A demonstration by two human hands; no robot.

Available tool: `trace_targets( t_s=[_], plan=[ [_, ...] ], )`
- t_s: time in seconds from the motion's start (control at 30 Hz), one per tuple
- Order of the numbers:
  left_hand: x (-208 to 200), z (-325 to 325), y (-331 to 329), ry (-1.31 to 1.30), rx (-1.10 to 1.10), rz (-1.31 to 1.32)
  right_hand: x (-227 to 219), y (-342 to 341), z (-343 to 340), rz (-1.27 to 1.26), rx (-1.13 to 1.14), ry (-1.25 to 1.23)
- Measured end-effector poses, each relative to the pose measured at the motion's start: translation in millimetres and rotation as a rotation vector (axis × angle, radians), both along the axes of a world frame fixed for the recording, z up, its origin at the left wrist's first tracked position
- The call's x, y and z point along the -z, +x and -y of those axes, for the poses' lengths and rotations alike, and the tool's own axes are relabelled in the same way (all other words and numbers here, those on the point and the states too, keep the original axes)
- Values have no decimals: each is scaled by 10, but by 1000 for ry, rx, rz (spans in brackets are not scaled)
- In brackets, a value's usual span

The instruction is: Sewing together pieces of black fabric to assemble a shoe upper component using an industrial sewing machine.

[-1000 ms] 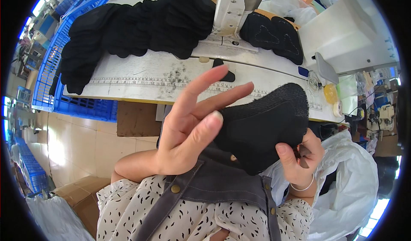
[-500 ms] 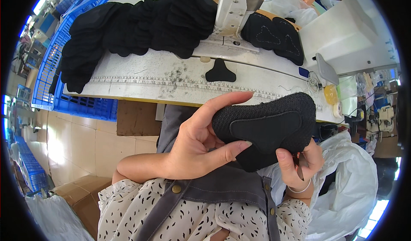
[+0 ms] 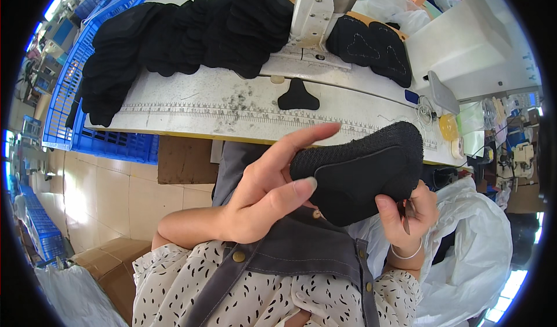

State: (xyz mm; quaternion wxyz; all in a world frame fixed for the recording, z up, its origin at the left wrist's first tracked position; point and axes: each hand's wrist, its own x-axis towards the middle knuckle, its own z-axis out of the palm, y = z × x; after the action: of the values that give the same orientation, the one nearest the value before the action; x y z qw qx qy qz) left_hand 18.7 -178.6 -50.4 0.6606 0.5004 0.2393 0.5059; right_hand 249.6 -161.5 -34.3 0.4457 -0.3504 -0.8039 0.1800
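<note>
We had the black shoe upper (image 3: 362, 173) up in the air, above the lap and just short of the near edge of the table (image 3: 191, 103). Our left hand (image 3: 264, 196) was spread, fingers long and loose, thumb laid against the upper's near end, steadying more than gripping. Our right hand (image 3: 409, 214) was closed under the upper's far end, thumb pressed on the fabric, with something thin and dark tucked between its fingers; we could not tell what it was.

The risk, as we judged it: with the left hand that open, the whole hold hung on the right thumb, and a twist of the soft piece could have let it sag or drop toward the lap. That thin thing in the right hand sat close to the fabric too, so a careless turn might have snagged the knit.

Room to move was fair. Ahead, the table front ran close, with a small black cut piece (image 3: 297, 96) lying alone on bare surface. Further back the white sewing machine (image 3: 319, 13) stood, a long heap of black uppers (image 3: 185, 37) to its left and a few stitched ones (image 3: 371, 48) to its right. A white plastic bag (image 3: 481, 251) crowded our right side; the blue crates (image 3: 69, 112) stood well off to the left.
</note>
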Motion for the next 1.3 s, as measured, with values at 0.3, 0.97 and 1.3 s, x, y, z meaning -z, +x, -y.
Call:
trace_targets(
  t_s=[0.3,0.97,1.3],
  plan=[
    [-47,-58,-64,291,-89,-178,-63,5,-28,48,-37,67],
    [-6,38,-47,826,-361,-574,-287,89,49,223,89,348],
    [-17,39,10,922,-389,-597,-397,-93,85,478,-91,553]
  ],
)
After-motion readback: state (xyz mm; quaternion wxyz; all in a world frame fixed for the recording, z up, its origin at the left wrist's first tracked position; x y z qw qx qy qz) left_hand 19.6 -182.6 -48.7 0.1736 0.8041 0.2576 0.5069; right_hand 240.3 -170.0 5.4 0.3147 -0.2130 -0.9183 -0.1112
